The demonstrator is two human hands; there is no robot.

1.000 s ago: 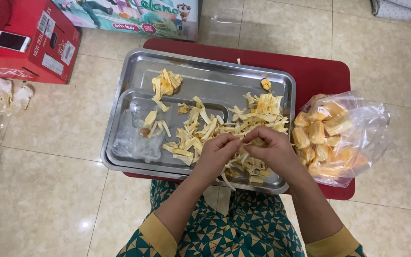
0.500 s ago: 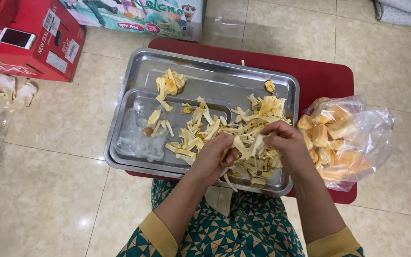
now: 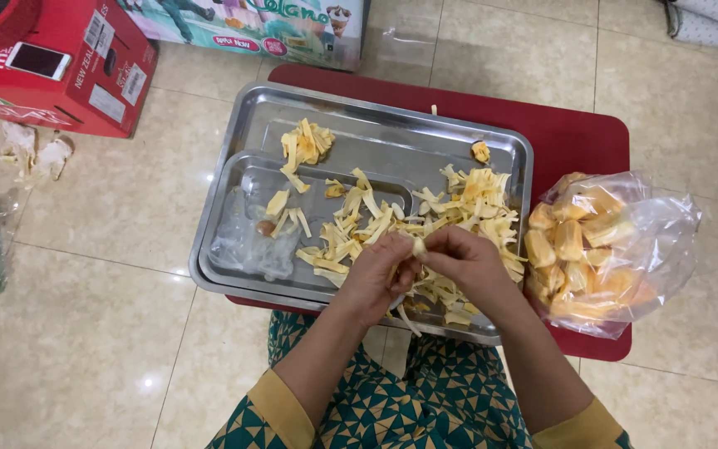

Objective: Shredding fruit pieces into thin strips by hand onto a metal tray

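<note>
My left hand point(image 3: 377, 278) and my right hand point(image 3: 465, 260) meet over the near edge of a steel tray point(image 3: 392, 137), both pinching one pale yellow piece of fruit point(image 3: 418, 246) between the fingertips. Under and around the hands lies a heap of yellow fibrous fruit strips point(image 3: 467, 199). A smaller steel tray point(image 3: 238, 179) sits inside the large one at the left, with a few strips and a crumpled clear plastic point(image 3: 247, 245). A small pile of strips point(image 3: 305, 143) lies at the far side.
The trays rest on a low red table point(image 3: 575, 133). A clear plastic bag of orange-yellow fruit pods point(image 3: 600, 249) sits at its right. A red cardboard box point(image 3: 60, 66) with a phone point(image 3: 36, 61) on it stands far left on the tiled floor.
Both hands stay together over the heap; the fingers have shifted and now hold a pale piece between them. The view has shifted slightly.
</note>
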